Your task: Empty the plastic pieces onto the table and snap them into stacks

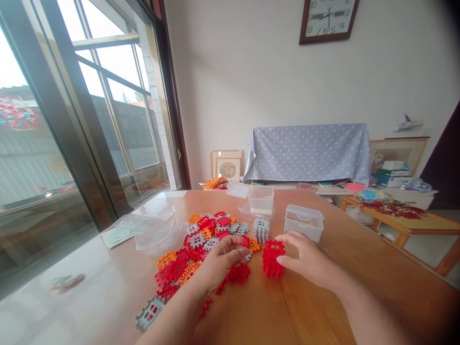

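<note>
My right hand [305, 254] has its thumb and fingertips on the upper right of a stack of red interlocking plastic building pieces [273, 263], standing on the table. To the left, my left hand [226, 256] is closed in a pinch over the edge of a loose pile. A red piece shows by its fingertips, but I cannot tell whether it is held. That pile mixes red pieces [168, 273], orange pieces [167, 260] and grey pieces [151, 311], some with window-like openings. Behind the red stack stands a stack of grey pieces [261, 230]. My left forearm hides part of the pile.
A clear plastic box [304, 223] stands behind my right hand, another clear box [261, 199] farther back. Clear lids [161, 235] and paper sheets [117, 235] lie left on the wooden table [251, 316]. A low side table [427, 223] is at right.
</note>
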### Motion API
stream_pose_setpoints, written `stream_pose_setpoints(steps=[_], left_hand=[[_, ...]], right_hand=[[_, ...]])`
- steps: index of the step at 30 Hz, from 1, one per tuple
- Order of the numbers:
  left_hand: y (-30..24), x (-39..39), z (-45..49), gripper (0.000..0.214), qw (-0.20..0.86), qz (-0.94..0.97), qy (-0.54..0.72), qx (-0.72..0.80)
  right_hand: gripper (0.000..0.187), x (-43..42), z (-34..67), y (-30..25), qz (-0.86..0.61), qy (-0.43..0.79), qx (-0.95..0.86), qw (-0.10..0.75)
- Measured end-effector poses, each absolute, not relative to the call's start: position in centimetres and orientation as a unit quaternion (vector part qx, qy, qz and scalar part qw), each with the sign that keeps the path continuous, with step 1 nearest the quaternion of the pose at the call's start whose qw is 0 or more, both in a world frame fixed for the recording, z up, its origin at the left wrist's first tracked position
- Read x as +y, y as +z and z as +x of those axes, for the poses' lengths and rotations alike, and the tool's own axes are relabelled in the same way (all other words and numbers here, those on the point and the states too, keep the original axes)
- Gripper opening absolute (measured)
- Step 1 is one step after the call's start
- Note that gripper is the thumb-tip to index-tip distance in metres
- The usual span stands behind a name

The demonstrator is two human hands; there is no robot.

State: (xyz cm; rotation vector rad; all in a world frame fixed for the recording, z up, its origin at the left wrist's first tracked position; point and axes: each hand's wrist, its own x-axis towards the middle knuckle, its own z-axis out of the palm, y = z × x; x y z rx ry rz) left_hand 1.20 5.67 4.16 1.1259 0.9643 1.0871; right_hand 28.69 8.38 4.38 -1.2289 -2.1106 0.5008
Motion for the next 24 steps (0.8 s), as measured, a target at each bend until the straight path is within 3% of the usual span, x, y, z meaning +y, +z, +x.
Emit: stream_pose_setpoints(steps=[6, 13, 18, 24], left_hand=[[4.4, 5.4, 1.2, 0.042, 0.602, 0.491, 0.466, 0.422], [4.0, 6.1, 0.4, 0.035, 0.560, 0.511, 0.494, 0.426], [2.9, 7.4, -1.0, 0.027, 0.371, 0.616, 0.485, 0.498], [3.2, 6.7, -0.6, 0.026, 0.091, 0.784, 0.312, 0.529]], right_hand=[[0.036, 8.7, 28.7, 3.7, -0.458, 0.222, -0.809, 0.294], [0.051, 8.8, 29.2, 3.3, -0.465, 0.229, -0.806, 0.287], [0.042, 9.2, 29.1, 2.8, -0.487, 0.222, -0.776, 0.333], [0.039, 9.5, 28.3, 2.7, -0.504, 0.202, -0.749, 0.380]])
